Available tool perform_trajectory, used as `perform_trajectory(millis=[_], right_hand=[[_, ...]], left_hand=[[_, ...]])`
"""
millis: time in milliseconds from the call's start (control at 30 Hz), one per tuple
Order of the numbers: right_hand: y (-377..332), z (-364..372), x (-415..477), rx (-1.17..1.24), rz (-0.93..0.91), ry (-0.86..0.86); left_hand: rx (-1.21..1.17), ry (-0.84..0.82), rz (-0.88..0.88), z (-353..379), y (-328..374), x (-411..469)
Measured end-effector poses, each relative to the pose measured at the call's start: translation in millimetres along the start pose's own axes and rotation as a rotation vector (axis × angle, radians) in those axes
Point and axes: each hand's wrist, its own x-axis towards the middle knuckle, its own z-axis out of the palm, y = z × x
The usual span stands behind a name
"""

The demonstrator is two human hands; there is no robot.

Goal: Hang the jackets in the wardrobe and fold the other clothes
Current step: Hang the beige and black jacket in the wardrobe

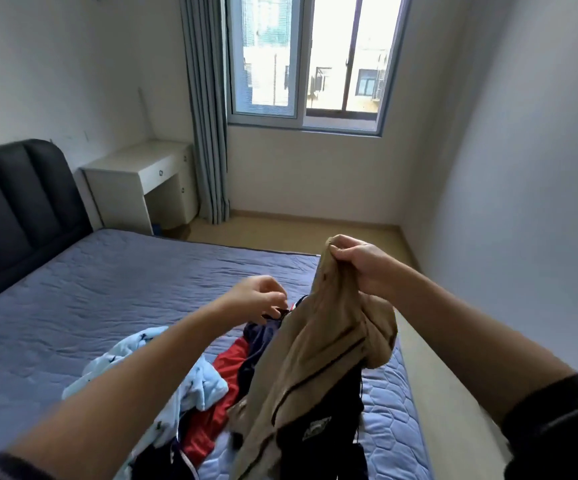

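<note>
My right hand grips the top of a tan jacket and holds it up above the bed. The jacket hangs down with dark zip lines and a dark lining near its lower part. My left hand reaches beside the jacket's left edge, fingers curled and pinching a dark bit of fabric there. Under my arms lies a pile of clothes: a light blue patterned garment, a red garment and a navy garment.
The bed has a blue quilted cover and a dark padded headboard at the left. A white desk stands in the far corner by a grey curtain and a window. A white wall runs along the right.
</note>
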Motion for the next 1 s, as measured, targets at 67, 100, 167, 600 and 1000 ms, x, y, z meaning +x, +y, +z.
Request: perform_trajectory(millis=[67,100,167,600,1000], right_hand=[[-16,2,-5,-0.082,-0.063,-0.062],[-26,3,-9,-0.094,-0.078,-0.122],[-49,7,-19,-0.117,-0.082,-0.299],[-136,-22,-70,-0.704,-0.526,0.178],[-90,-66,-95,-1.773,-0.965,0.438]], left_hand=[[0.114,0.192,0.135,-21,10,14],[0.161,0.229,0.211,-29,18,21],[0.248,0.207,0.369,-39,40,31],[0.320,0.132,0.403,-23,59,39],[0.280,0.723,0.257,-89,35,11]])
